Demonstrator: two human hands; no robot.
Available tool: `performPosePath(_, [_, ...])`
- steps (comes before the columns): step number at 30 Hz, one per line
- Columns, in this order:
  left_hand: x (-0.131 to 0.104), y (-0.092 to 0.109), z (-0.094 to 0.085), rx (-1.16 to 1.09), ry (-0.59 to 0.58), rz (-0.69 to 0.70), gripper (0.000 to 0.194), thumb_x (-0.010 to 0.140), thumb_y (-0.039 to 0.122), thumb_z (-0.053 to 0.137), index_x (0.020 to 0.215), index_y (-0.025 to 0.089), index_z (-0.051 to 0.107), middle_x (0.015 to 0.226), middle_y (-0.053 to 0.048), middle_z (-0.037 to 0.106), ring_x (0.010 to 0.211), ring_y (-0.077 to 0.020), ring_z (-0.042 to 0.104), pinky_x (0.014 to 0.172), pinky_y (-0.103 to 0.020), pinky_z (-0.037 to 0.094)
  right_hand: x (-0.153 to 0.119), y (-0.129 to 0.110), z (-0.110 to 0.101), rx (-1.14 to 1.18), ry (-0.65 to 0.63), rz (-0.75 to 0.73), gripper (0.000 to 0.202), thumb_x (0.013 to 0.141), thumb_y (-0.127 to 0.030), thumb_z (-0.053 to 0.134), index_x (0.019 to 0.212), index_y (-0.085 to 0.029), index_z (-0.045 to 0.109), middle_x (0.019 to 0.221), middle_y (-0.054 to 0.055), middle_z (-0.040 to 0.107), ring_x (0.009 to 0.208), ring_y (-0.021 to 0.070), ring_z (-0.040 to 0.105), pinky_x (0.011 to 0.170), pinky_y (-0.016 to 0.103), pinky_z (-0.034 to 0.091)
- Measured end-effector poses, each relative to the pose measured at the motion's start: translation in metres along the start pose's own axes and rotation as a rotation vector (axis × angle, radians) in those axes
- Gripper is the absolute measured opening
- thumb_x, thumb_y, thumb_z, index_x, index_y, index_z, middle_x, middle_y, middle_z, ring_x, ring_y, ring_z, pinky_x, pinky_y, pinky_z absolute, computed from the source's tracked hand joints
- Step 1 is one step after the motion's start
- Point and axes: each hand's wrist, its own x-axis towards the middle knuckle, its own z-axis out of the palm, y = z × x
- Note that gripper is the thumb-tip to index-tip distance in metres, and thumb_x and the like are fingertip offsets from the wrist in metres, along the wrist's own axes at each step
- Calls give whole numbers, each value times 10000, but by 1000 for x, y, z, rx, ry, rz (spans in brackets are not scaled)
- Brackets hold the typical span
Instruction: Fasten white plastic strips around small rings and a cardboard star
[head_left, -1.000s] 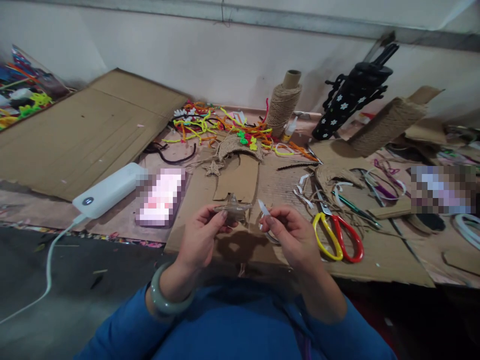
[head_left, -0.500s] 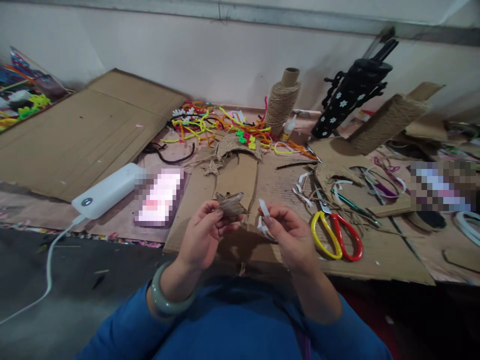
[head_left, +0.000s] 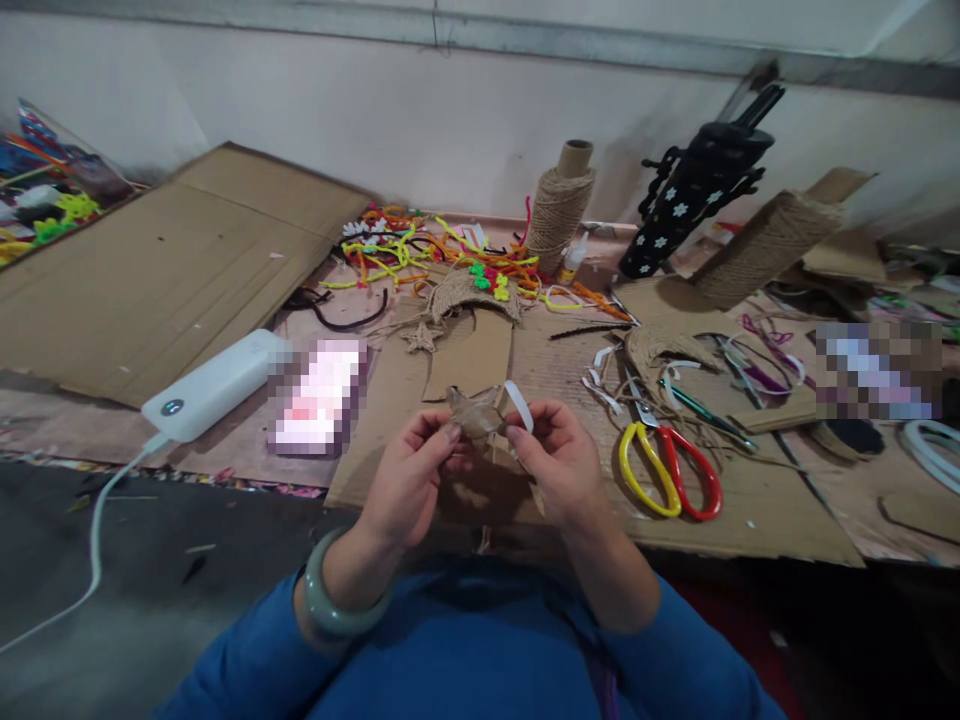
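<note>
Between thumb and fingers, my left hand (head_left: 412,475) grips a small brown star-shaped cardboard piece (head_left: 478,412) that looks taped over. At the star's right side, my right hand (head_left: 559,455) pinches a white strip (head_left: 519,405), probably tape; its upper end curls up past the fingertips. The right fingertips are touching or very near the star's edge. Beyond the hands lie a small twine-wrapped star (head_left: 422,338) and a twine-wrapped crescent (head_left: 469,292) with green, red and yellow bits on it. Scissors (head_left: 651,415) with one yellow and one red handle lie to the right of my right hand.
A cardboard sheet (head_left: 360,470) lies under the work. Left are a phone (head_left: 319,395) and a white power bank (head_left: 214,385) with a cable. Behind stand twine rolls (head_left: 559,215) and a black flowered holder (head_left: 686,195). Colourful pipe cleaners (head_left: 390,255) are heaped at the back.
My right hand has moved left with the white strip, up to the star. My left hand has shifted slightly right, and the star is turned a little.
</note>
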Motion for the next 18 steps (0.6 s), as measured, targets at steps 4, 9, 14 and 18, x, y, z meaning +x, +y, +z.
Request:
performPosePath(4, [-1, -6, -1, 81, -42, 34, 363, 580, 308, 849, 837, 159, 641, 729, -3, 708, 643, -118, 666, 546, -174, 493, 2, 2, 3, 47, 95, -40, 216, 614, -259, 709, 723, -212, 528, 633, -51, 589, 501, 73, 479, 481, 200, 393])
performPosePath(9, [-2, -10, -1, 184, -118, 32, 319, 637, 227, 808, 916, 145, 676, 739, -26, 733, 663, -113, 658, 646, -204, 513, 0, 5, 4, 11, 73, -65, 220, 634, -263, 726, 713, -217, 526, 638, -47, 594, 552, 89, 531, 523, 203, 432])
performPosePath(14, [0, -2, -3, 218, -72, 112, 130, 666, 216, 757, 728, 144, 668, 609, 15, 670, 557, -78, 593, 559, -174, 467, -2, 6, -6, 55, -67, -72, 220, 738, -388, 705, 758, -217, 567, 672, -24, 638, 600, 109, 575, 557, 223, 467])
performPosePath(18, [1, 7, -7, 203, 9, 96, 154, 610, 186, 774, 703, 151, 656, 552, 41, 639, 512, -58, 571, 528, -148, 438, 3, -3, -17, 125, -53, -157, 271, 782, -470, 676, 773, -222, 569, 668, -23, 641, 622, 118, 590, 580, 241, 481])
